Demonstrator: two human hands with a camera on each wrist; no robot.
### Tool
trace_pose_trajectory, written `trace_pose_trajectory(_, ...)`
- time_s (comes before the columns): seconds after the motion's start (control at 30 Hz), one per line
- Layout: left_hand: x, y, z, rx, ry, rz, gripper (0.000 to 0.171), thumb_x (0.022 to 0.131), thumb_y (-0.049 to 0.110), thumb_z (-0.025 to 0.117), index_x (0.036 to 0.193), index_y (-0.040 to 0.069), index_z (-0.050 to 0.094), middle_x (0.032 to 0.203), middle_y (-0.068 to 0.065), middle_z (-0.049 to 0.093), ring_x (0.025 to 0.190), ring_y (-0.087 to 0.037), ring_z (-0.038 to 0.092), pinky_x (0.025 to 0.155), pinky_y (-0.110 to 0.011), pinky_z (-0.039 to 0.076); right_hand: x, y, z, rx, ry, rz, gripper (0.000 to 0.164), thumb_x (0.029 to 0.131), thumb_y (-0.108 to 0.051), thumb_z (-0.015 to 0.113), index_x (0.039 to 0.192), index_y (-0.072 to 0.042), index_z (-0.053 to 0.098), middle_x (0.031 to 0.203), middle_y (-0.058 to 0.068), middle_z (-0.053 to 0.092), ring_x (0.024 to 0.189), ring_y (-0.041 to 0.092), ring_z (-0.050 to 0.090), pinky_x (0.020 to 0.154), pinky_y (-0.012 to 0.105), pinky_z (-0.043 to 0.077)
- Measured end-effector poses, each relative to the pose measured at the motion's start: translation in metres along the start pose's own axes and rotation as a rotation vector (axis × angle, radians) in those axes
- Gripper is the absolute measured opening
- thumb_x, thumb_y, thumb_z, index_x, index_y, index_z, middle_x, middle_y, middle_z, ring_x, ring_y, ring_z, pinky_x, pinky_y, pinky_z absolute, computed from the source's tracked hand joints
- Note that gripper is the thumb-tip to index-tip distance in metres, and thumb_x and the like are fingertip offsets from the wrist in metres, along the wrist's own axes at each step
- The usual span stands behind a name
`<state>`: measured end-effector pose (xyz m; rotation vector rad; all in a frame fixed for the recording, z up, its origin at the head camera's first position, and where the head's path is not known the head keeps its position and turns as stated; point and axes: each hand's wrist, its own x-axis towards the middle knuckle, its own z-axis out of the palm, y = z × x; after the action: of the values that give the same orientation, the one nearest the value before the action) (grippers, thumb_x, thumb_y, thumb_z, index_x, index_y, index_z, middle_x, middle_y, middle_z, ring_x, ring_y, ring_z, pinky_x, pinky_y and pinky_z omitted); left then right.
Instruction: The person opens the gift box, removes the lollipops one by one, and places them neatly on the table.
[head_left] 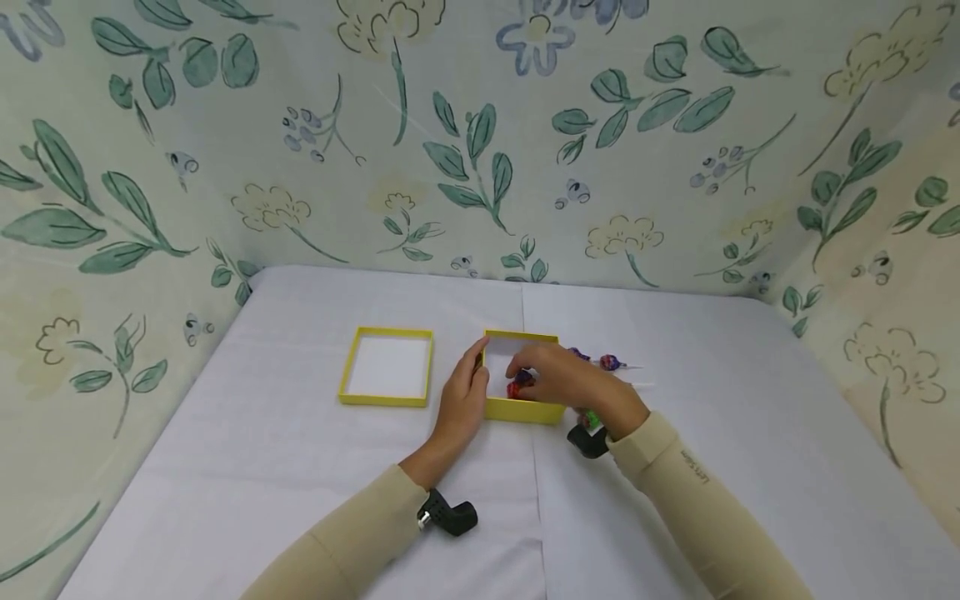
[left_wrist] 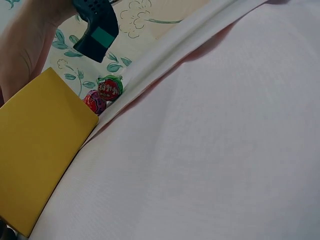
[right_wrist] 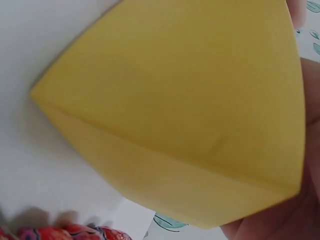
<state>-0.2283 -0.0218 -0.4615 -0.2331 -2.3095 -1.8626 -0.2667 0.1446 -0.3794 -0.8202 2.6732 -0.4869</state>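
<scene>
A yellow box (head_left: pixel 525 412) with a pale inside stands open-topped on the white-covered table. My left hand (head_left: pixel 459 404) rests along its left wall, fingers straight and thumb near the front corner. My right hand (head_left: pixel 558 375) reaches over the right wall into the box, fingers curled down at a red-wrapped lollipop (head_left: pixel 513 389). A dark-wrapped one (head_left: pixel 524 377) lies right by those fingertips. In the left wrist view the box's yellow outer wall (left_wrist: pixel 45 150) hides the right hand's fingers. The right wrist view is mostly filled by the box's outside (right_wrist: pixel 175 100).
A shallow yellow-rimmed lid (head_left: pixel 386 400) lies to the left of the box, white inside up. Several wrapped lollipops, one purple and red (head_left: pixel 610 362) and one green (head_left: pixel 588 419), lie just right of the box. A floral cloth (head_left: pixel 465 108) hangs behind the table.
</scene>
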Motion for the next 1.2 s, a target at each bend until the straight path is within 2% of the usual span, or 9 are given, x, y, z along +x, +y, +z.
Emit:
trace_pose_trajectory(0.27,0.0,-0.001,-0.001,0.041,0.026,0.004,0.045,0.102,0.019,0.038,0.146,0.028,0.042,0.147,0.009,0.042,0.129,-0.01,0.043,0.107,-0.038,0.037,0.004,-0.003,0.002,-0.119,-0.001,-0.04,0.025,0.082,-0.015,0.077,0.106,-0.009,0.074,0.104,0.002,0.067,0.098,0.016,0.059,0.089,0.032,0.052)
trace_pose_trajectory(0.53,0.001,0.0,-0.001,0.001,0.016,0.031,0.046,0.101,0.017,0.038,0.146,0.025,0.042,0.148,0.007,0.041,0.134,-0.011,0.038,0.109,-0.039,0.035,0.006,-0.001,0.001,-0.13,-0.008,-0.002,0.022,0.083,-0.018,0.077,0.104,-0.012,0.075,0.104,0.001,0.067,0.1,0.016,0.058,0.091,0.034,0.052)
trace_pose_trajectory(0.7,0.0,-0.002,0.0,0.004,0.007,0.011,0.046,0.101,0.017,0.038,0.147,0.025,0.041,0.149,0.008,0.04,0.135,-0.009,0.037,0.11,-0.037,0.035,0.006,0.002,0.003,-0.091,-0.004,-0.009,0.02,0.083,-0.018,0.076,0.102,-0.012,0.073,0.105,0.0,0.066,0.099,0.016,0.058,0.092,0.034,0.052)
trace_pose_trajectory(0.9,0.0,-0.003,0.001,0.006,0.005,0.019,0.046,0.101,0.018,0.037,0.147,0.025,0.041,0.149,0.008,0.04,0.135,-0.009,0.037,0.11,-0.036,0.034,0.004,0.003,0.003,0.001,0.059,-0.047,0.021,0.083,-0.02,0.077,0.101,-0.014,0.07,0.096,-0.005,0.064,0.091,0.016,0.057,0.085,0.032,0.053)
trace_pose_trajectory(1.07,0.001,-0.003,0.0,0.008,0.005,0.021,0.046,0.102,0.017,0.038,0.147,0.026,0.04,0.15,0.008,0.039,0.135,-0.01,0.036,0.11,-0.037,0.034,-0.002,0.0,-0.005,0.082,0.098,-0.091,0.02,0.083,-0.016,0.076,0.101,-0.014,0.067,0.093,-0.006,0.065,0.091,0.016,0.06,0.084,0.035,0.054)
trace_pose_trajectory(1.2,0.001,-0.002,-0.001,0.015,-0.009,0.012,0.046,0.102,0.018,0.037,0.148,0.025,0.038,0.151,0.009,0.037,0.137,-0.009,0.033,0.112,-0.036,0.032,-0.01,0.0,-0.014,0.091,0.133,-0.102,0.025,0.084,-0.012,0.075,0.107,-0.012,0.066,0.098,-0.004,0.067,0.095,0.016,0.063,0.089,0.039,0.053)
